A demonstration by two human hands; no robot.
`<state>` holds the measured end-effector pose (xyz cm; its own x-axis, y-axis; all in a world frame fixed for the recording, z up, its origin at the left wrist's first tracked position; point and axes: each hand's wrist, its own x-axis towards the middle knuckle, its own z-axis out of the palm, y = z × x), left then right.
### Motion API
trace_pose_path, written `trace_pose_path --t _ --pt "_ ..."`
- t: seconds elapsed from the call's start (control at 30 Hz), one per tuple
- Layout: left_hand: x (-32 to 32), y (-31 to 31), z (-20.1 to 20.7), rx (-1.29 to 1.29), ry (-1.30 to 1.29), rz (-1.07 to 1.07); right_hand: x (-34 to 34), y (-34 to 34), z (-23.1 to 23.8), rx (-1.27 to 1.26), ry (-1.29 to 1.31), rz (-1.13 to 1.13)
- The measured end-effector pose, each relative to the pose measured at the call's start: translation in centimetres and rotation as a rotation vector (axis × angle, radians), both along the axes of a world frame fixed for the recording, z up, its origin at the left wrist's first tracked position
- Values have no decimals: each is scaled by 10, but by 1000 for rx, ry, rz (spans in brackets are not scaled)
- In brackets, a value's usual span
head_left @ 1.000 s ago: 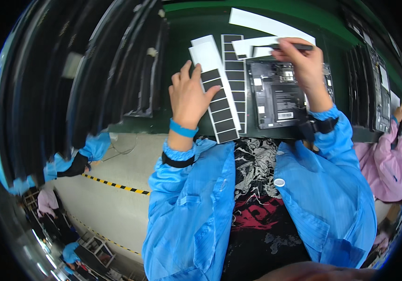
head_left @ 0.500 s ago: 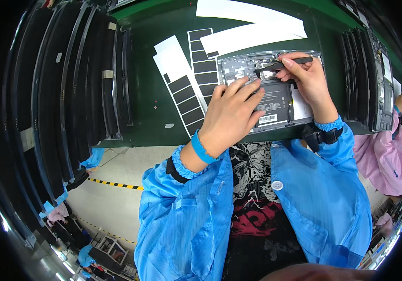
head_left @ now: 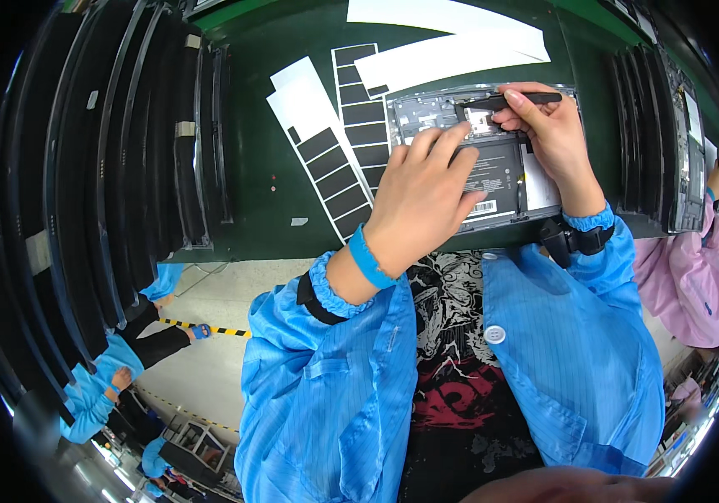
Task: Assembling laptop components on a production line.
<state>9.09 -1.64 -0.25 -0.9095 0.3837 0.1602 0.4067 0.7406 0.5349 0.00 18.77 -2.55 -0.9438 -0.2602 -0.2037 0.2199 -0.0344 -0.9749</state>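
A laptop base (head_left: 426, 114) with its inner parts bared lies on the green bench in front of me. Its dark battery pack (head_left: 493, 174) fills the near middle part. My right hand (head_left: 548, 126) pinches black tweezers (head_left: 535, 99), held nearly level over the far part of the base, tips pointing left. Beneath the tips sits a shiny silver patch (head_left: 480, 122). Across the left part of the base and battery rests my left hand (head_left: 426, 180), fingers spread, fingertips close to the silver patch. It hides some of the laptop's left side.
Left of the laptop lie two sheets of black stickers (head_left: 334, 180) (head_left: 364, 109). White backing strips (head_left: 452, 60) curve behind it. Dark laptop parts stand in rows at the left (head_left: 133, 151) and right (head_left: 640, 134). A person in a pink sleeve (head_left: 682, 285) works at the right.
The tweezer tips have moved slightly farther from me, and the silver patch shows more. My left hand has shifted a little. A person in blue has come into view at lower left.
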Motion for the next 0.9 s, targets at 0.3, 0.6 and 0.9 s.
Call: trace_pose_path --t 0.3,0.6,0.9 --pt "2 16 -10 -118 108 74 5 -4 1 17 50 -26" --pt "9 -26 6 172 60 121 3 -57 46 23 237 -23" --pt "20 -135 -42 -44 45 623 -13 -194 11 368 434 319"
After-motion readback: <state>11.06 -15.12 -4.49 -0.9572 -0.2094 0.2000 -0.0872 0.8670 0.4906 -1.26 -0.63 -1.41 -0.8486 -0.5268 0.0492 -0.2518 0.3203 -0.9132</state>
